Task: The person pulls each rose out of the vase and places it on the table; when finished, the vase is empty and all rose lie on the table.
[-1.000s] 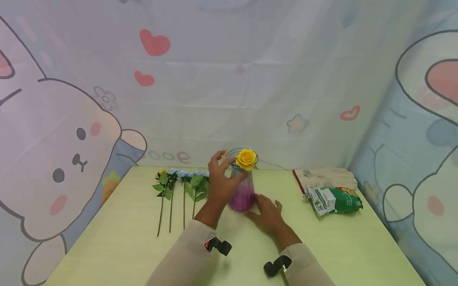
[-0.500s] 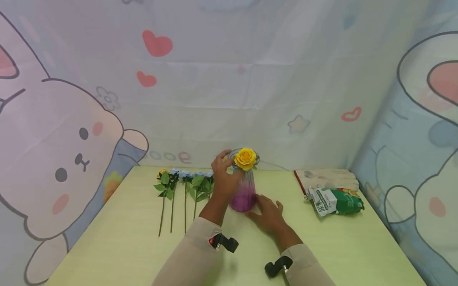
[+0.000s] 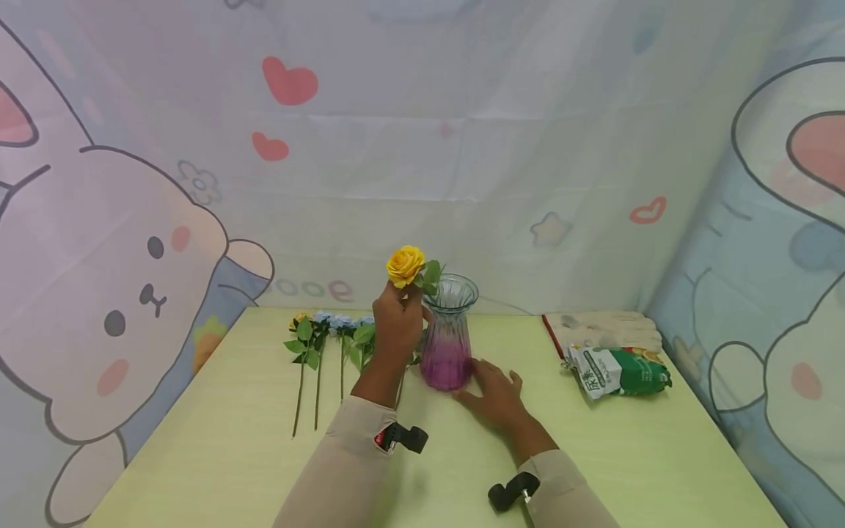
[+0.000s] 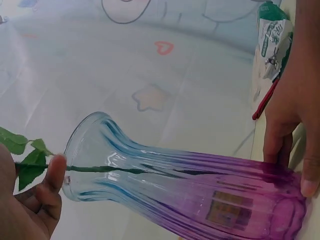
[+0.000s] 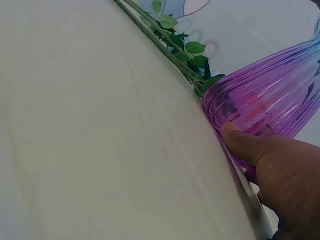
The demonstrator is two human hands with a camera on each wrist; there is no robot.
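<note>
A ribbed glass vase (image 3: 447, 352), clear blue at the flared mouth and purple below, stands upright on the table. My left hand (image 3: 394, 323) pinches a yellow rose (image 3: 405, 265) just under its bloom, left of the vase mouth. In the left wrist view its green stem (image 4: 127, 170) runs from the left hand (image 4: 42, 200) past the rim and shows through the glass. At the vase's foot, my right hand (image 3: 494, 394) holds the base from the right. Its thumb (image 5: 245, 145) lies on the purple glass in the right wrist view.
Several artificial flowers with blue and yellow blooms (image 3: 340, 323) lie side by side left of the vase. Back right are a pale glove (image 3: 604, 328), a red stick (image 3: 553, 336) and a green-and-white packet (image 3: 619, 372). A printed curtain (image 3: 396, 147) hangs behind the table (image 3: 614, 455).
The yellow rose, in front of the vase mouth before, has moved left and slightly up with my left hand, uncovering the mouth. My right hand stays at the base.
</note>
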